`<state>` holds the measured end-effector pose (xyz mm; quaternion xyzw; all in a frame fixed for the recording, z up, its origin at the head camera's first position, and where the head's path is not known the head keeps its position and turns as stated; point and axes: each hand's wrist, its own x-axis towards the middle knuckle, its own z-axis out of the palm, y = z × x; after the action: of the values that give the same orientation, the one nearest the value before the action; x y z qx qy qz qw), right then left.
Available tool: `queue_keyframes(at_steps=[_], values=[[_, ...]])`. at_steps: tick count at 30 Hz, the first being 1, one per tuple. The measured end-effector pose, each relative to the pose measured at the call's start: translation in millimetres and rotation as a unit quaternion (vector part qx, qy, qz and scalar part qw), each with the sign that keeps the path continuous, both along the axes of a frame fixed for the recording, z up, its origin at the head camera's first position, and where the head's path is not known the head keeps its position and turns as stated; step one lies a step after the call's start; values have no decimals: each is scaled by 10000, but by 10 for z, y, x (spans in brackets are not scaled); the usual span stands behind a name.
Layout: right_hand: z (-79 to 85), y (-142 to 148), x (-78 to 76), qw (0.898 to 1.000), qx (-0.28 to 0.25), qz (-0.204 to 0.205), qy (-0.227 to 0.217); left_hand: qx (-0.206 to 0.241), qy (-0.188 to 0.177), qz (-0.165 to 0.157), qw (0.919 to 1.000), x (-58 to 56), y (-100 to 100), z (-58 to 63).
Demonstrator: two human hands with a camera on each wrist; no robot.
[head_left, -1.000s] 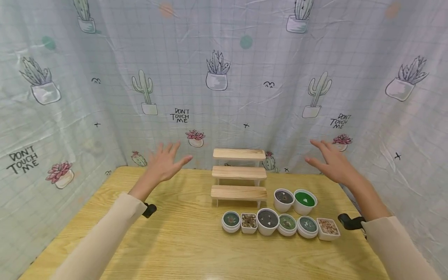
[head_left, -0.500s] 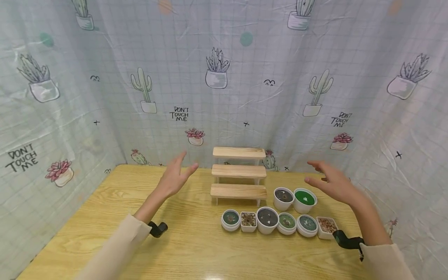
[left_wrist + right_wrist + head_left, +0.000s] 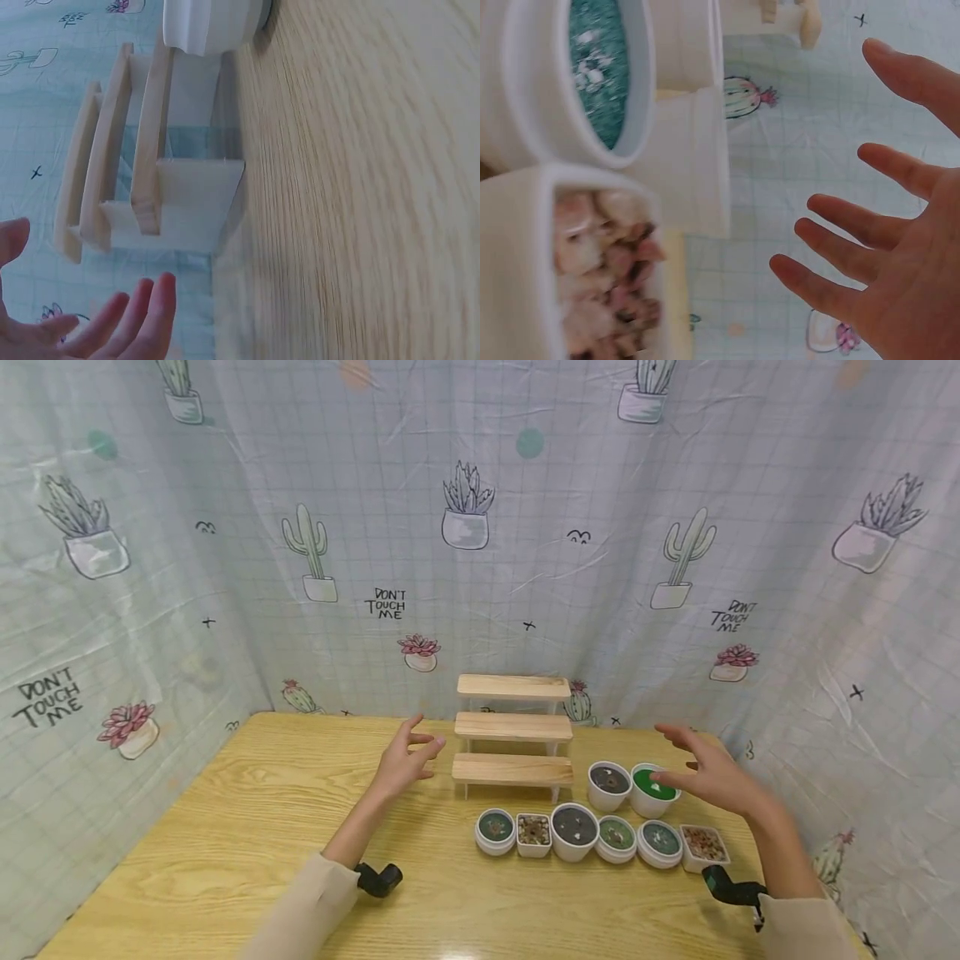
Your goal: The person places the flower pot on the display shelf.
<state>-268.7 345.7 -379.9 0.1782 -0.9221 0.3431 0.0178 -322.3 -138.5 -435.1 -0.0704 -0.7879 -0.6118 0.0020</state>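
Observation:
My left hand (image 3: pixel 401 767) hovers just left of the three-tier wooden shelf (image 3: pixel 513 768), fingers loosely bent and holding nothing. In the left wrist view its fingers (image 3: pixel 160 315) stand apart from the shelf's end. Above the back right pots my right hand (image 3: pixel 712 774) hangs with fingers spread and nothing in them. Closest to it are a round white pot with a green top (image 3: pixel 654 783) and a square white pot of pinkish stones (image 3: pixel 703 845). The right wrist view shows the square pot's stones (image 3: pixel 615 270) apart from the fingers (image 3: pixel 832 292).
A front row holds a small round pot (image 3: pixel 496 832), a square pebble pot (image 3: pixel 533 835), a dark-topped pot (image 3: pixel 574 832) and two low round pots (image 3: pixel 616 839). Another dark-topped pot (image 3: pixel 609 786) stands behind. A cactus-print curtain (image 3: pixel 525 568) surrounds the wooden table (image 3: pixel 300 827).
Both hands have come down. The left has moved right towards the shelf, and its fingers have bent more. The right has lowered over the back right pots. The pots and shelf have stayed put.

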Motion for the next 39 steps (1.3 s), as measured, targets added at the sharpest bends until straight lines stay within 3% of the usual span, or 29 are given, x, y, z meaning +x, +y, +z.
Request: queue_keyframes(at_steps=[3,12,25,39], values=[[-73,39,-7,9999,-109,11,-68,237,-185,-140,9994,-7,66,-38],[-295,96,-67,9984,-453,91,-314,280,-714,-283,9967,23,152,-243],[-385,96,-132,9957,-736,128,-546,905,-991,-596,9892,-4,130,-429],[-491,112,-130,9946,-792,129,-661,1442,-482,-1106,9822,2,209,-586]])
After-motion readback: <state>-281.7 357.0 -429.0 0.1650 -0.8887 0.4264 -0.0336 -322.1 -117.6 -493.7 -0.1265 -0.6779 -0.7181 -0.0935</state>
